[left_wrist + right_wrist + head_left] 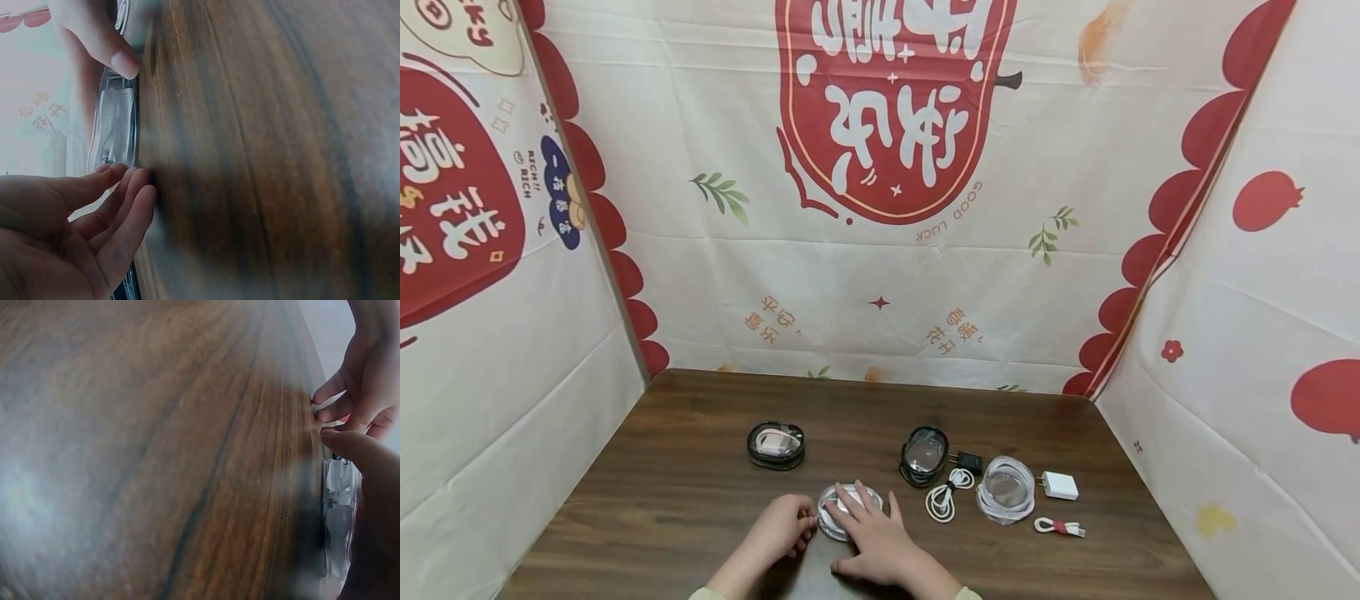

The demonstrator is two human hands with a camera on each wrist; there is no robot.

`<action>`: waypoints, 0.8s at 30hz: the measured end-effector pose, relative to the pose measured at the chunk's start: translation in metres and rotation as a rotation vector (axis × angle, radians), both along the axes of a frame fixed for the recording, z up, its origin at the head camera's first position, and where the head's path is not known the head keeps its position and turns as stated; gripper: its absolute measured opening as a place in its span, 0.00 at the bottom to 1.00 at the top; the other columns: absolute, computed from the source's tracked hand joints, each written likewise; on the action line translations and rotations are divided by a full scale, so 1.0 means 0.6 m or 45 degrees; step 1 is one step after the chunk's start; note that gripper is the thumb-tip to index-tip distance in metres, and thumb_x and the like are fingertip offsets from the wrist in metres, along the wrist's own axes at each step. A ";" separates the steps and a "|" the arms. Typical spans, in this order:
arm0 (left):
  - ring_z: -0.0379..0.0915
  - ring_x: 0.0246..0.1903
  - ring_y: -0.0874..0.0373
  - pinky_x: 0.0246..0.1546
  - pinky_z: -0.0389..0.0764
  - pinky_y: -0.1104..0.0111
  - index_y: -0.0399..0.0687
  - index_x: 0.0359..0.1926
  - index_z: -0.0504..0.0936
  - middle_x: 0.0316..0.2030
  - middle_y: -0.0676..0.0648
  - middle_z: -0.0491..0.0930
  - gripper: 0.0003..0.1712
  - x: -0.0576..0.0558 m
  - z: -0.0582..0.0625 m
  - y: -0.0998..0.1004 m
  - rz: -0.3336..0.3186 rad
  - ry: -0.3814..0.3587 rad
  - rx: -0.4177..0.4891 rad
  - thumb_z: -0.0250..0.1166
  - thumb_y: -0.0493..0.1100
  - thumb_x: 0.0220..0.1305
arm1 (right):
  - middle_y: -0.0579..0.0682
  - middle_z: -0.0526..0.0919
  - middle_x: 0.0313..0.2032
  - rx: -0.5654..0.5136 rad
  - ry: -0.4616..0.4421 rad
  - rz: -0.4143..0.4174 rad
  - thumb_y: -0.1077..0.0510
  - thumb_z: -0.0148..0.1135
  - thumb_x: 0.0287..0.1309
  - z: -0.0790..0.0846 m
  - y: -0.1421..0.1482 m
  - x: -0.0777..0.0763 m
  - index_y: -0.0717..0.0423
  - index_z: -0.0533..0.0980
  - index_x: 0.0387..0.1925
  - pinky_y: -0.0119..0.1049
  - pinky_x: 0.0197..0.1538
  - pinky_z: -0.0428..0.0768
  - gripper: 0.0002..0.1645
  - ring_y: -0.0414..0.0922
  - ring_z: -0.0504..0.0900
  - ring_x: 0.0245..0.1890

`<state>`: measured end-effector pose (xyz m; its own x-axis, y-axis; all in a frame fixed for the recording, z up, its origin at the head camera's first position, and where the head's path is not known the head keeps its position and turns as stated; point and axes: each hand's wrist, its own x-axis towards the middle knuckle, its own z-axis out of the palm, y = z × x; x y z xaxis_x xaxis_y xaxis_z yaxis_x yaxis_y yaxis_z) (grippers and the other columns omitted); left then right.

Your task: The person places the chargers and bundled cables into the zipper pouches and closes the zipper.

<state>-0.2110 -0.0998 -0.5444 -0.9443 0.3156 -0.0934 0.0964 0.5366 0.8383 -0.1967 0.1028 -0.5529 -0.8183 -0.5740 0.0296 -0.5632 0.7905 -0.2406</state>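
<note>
A clear round zip pouch with a pale rim (824, 523) lies on the wooden table in front of me, something white inside it. At its left edge my left hand (784, 527) pinches the zip pull between thumb and forefinger; the other fingers are bent beneath. My right hand (880, 540) rests on top of the pouch with fingers spread, covering much of it. In the left wrist view the pouch's side (116, 125) stands between both hands, the right thumb (124, 62) along its far end. The right wrist view shows the pouch (339, 512) under the right hand.
A black-rimmed pouch (776, 445) holding white items lies at left. To the right are another black-rimmed pouch (924, 455), a black charger plug (969, 462), a coiled white cable (942, 502), a white-rimmed pouch (1006, 492), a white charger plug (1060, 485) and a red-tied cable (1058, 527).
</note>
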 end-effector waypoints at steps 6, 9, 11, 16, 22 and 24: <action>0.71 0.14 0.59 0.12 0.74 0.69 0.41 0.23 0.74 0.16 0.49 0.73 0.11 0.000 -0.004 -0.005 0.030 0.009 -0.017 0.61 0.31 0.64 | 0.44 0.55 0.74 0.004 -0.002 -0.001 0.32 0.62 0.52 0.008 -0.003 0.000 0.38 0.60 0.73 0.72 0.62 0.49 0.48 0.54 0.51 0.73; 0.71 0.14 0.59 0.12 0.74 0.69 0.41 0.24 0.75 0.17 0.49 0.73 0.10 -0.004 -0.006 -0.009 0.058 0.018 -0.022 0.61 0.32 0.64 | 0.44 0.57 0.73 0.024 -0.006 -0.017 0.32 0.61 0.53 0.016 -0.005 -0.002 0.38 0.62 0.72 0.71 0.63 0.48 0.46 0.53 0.53 0.72; 0.71 0.14 0.59 0.11 0.74 0.69 0.41 0.25 0.75 0.17 0.49 0.73 0.10 -0.008 -0.006 -0.009 0.069 0.041 -0.026 0.61 0.32 0.64 | 0.44 0.58 0.73 0.048 0.007 -0.026 0.31 0.60 0.54 0.021 -0.005 -0.005 0.38 0.63 0.71 0.70 0.64 0.49 0.45 0.53 0.54 0.72; 0.71 0.13 0.59 0.11 0.74 0.69 0.42 0.25 0.75 0.16 0.49 0.73 0.09 -0.021 0.002 -0.007 0.063 0.104 -0.085 0.61 0.32 0.64 | 0.46 0.57 0.73 0.058 0.083 0.023 0.32 0.61 0.55 0.025 -0.007 -0.018 0.39 0.64 0.71 0.70 0.63 0.50 0.44 0.53 0.54 0.72; 0.71 0.14 0.59 0.12 0.74 0.69 0.42 0.27 0.76 0.17 0.49 0.74 0.08 -0.041 0.012 -0.003 0.062 0.136 -0.172 0.61 0.32 0.64 | 0.46 0.56 0.73 0.084 0.056 0.078 0.32 0.61 0.55 0.029 -0.011 -0.035 0.40 0.61 0.73 0.71 0.64 0.48 0.47 0.52 0.54 0.72; 0.71 0.15 0.59 0.13 0.74 0.69 0.42 0.27 0.77 0.17 0.49 0.74 0.08 -0.045 0.012 -0.003 0.060 0.125 -0.190 0.61 0.32 0.64 | 0.45 0.55 0.74 0.101 0.030 0.069 0.32 0.61 0.54 0.027 -0.011 -0.038 0.39 0.59 0.73 0.71 0.64 0.48 0.48 0.52 0.53 0.72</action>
